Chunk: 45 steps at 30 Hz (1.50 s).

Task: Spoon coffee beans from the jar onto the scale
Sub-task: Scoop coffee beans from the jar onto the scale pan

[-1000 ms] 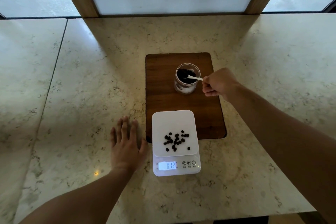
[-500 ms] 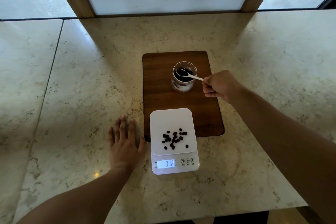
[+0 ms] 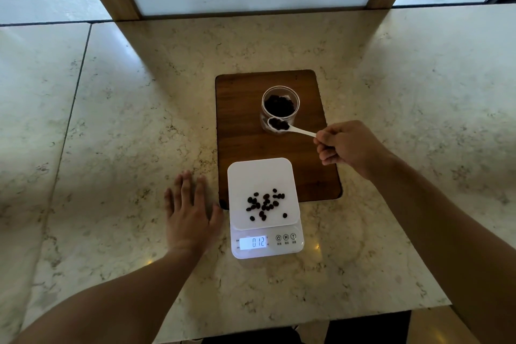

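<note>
Coffee beans (image 3: 278,123) are heaped in the bowl of the white spoon (image 3: 290,128), which hangs just in front of the glass jar (image 3: 280,107) on the wooden board (image 3: 245,131), with the scale (image 3: 264,204) nearer the person. A scatter of beans lies on the white platform already, and the display reads 012. The step in hand looks like the carry across. To do it well, keep that bowl level — it looks brim-full, so any tilt could roll beans onto the board. Travel low and slow, stop over the middle of the platform above the existing scatter, then tip gently so nothing bounces off the edge.

Right hand (image 3: 347,145): fingers curled tight, pinching the very end of the spoon handle — a long lever, so small wrist wobbles grow at the bowl. Left hand (image 3: 190,212): fingers spread and flat on the marble counter (image 3: 111,148), holding nothing, thumb just beside the scale. Whether it touches the scale I cannot tell; better it stays clear, or the reading drifts.
</note>
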Tool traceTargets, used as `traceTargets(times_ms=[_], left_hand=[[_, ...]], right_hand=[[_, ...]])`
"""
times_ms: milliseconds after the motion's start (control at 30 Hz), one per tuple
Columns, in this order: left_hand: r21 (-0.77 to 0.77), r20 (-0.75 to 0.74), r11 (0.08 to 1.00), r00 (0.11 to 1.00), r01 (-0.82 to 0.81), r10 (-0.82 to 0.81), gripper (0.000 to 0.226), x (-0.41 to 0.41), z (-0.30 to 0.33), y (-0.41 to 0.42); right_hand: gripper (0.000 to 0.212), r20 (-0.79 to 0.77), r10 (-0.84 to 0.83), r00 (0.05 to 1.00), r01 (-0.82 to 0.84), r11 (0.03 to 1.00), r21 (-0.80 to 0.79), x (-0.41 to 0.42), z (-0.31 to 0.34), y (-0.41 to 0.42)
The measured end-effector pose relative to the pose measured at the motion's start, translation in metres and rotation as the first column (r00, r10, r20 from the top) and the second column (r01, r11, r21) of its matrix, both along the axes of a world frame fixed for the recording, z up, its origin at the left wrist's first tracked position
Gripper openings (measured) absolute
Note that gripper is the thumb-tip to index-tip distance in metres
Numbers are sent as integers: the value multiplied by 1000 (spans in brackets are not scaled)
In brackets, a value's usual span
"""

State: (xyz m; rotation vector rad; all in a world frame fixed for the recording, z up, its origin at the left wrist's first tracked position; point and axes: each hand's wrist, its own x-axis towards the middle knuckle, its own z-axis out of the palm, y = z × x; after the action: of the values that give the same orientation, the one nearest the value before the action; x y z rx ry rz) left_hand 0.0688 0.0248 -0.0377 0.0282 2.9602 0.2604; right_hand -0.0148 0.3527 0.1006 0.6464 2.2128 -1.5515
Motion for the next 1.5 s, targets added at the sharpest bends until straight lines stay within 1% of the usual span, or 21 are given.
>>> traceTargets(times_ms=[300,501,568,701,901,1002,1102,1202,1269,1335,1436,1502], left_hand=[[13,-8,1000,1000,3,-3,77,1,3,1],[7,-20,1000,1000,4,-4,77,1,0,-1],[6,-23,1000,1000,5,-4,76,1,-2,-2],[6,-29,1000,1000,7,-7,76,1,-3,-1],[4,-26,1000,1000,2,-2,76,1,-2,0],[10,-30,1000,1000,1,0,75,1,-2,0],[5,-34,1000,999,2,-2,75,0,-3,-1],[1,-27,1000,1000,0,0,76,0,-4,-1],[1,-23,1000,1000,0,0,75,0,-4,-1],[4,-14,1000,1000,0,0,76,-1,-3,-1],[31,-4,999,1000,-13,13,76,0,-1,0],[36,7,999,1000,-13,13,76,0,0,1]], right_hand=[[22,47,108,993,-110,993,38,53,-19,-12],[23,1,172,985,-171,977,125,74,-37,-22],[23,-45,181,982,-172,971,164,79,-43,-24],[23,-194,178,965,-122,955,271,87,-50,-27],[17,-404,242,882,-56,906,420,99,-53,-30],[14,-459,314,831,-43,859,511,103,-54,-32],[11,-482,322,815,-20,847,532,107,-56,-33],[10,-475,232,849,33,873,486,109,-62,-33],[10,-442,87,893,117,904,412,112,-68,-35],[10,-363,-85,928,209,925,317,116,-74,-38],[11,-255,-250,934,299,937,179,129,-82,-45],[12,-192,-346,919,369,924,101,138,-85,-48]])
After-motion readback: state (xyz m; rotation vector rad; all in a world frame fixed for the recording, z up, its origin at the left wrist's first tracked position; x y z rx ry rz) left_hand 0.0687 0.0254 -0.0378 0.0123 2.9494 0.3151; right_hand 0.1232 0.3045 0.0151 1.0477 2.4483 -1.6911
